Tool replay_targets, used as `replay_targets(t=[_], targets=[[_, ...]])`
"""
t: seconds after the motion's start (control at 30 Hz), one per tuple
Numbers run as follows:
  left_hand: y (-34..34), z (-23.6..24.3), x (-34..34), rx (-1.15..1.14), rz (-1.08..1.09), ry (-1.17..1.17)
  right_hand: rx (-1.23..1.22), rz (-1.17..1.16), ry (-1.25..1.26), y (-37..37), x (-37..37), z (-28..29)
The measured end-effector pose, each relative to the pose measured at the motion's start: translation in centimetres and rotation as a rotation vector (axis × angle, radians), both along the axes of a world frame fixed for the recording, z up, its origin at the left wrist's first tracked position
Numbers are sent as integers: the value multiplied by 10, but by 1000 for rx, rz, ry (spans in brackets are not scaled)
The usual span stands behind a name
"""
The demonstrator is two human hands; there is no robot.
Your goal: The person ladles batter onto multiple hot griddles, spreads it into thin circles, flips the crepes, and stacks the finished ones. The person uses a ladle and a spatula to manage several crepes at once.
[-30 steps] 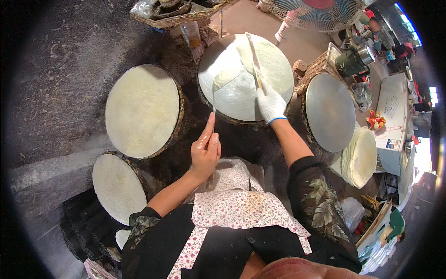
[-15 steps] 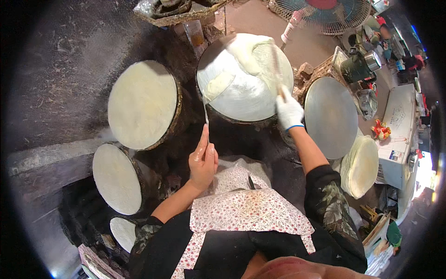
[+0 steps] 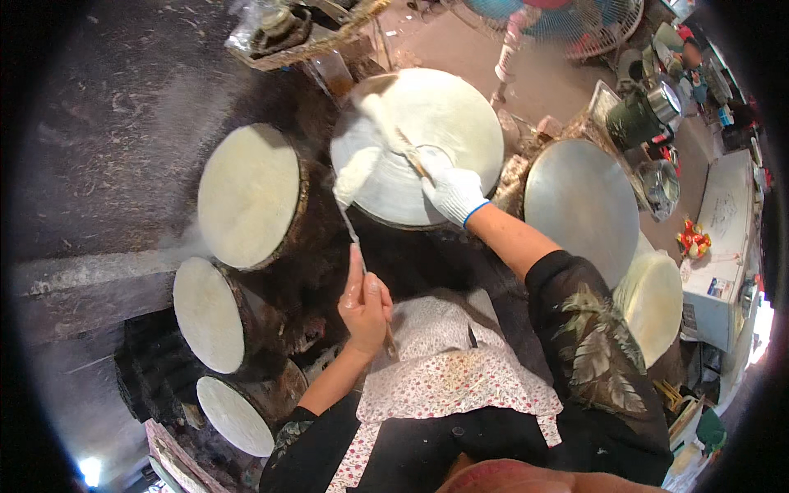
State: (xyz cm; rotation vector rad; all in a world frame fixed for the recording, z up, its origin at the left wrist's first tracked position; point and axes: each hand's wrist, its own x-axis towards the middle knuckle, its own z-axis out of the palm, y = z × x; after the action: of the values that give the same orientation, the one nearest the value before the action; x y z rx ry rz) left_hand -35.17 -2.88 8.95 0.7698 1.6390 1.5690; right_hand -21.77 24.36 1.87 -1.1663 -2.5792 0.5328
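Observation:
A round metal griddle stands in front of me. Pale batter coats its far and right part in a thin layer; bare metal shows at the near left. My right hand, in a white knit glove, is closed round a wooden batter spreader, low over the griddle. Some thicker batter lies just beyond the spreader's left end. My bare left hand grips a long thin spatula, its index finger stretched along it. A lump of batter covers the spatula's blade, over the griddle's left edge.
To the left, three more griddles bear pale rounds: one upper, one middle, one lower. A bare griddle stands at right, beside stacked flat rounds. A fan, a cluttered tray and a green pot stand farther off.
My right hand has swept the spreader left and nearer me, and the batter now covers more of the griddle. The spatula, lifted slightly, carries its lump of batter. The whole view has shifted a little.

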Motion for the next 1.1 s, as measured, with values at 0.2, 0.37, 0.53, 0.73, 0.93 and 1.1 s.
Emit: replay_targets(t=[0.2, 0.37, 0.53, 0.73, 0.93, 1.1], targets=[[9, -5, 49, 47, 77, 25, -141, -350, 35, 42, 72, 29], [12, -6, 79, 3, 114, -27, -184, 250, -89, 38, 78, 26], [10, -10, 87, 27, 141, 60, -199, -25, -56, 85, 108, 30], [16, -16, 86, -139, 220, -79, -367, 277, -21, 89, 74, 24], [7, -29, 58, -178, 271, -69, -172, -180, 53, 112, 52, -5], [12, -53, 39, -260, 292, -7, -407, 346, -55, 133, 30, -4]])
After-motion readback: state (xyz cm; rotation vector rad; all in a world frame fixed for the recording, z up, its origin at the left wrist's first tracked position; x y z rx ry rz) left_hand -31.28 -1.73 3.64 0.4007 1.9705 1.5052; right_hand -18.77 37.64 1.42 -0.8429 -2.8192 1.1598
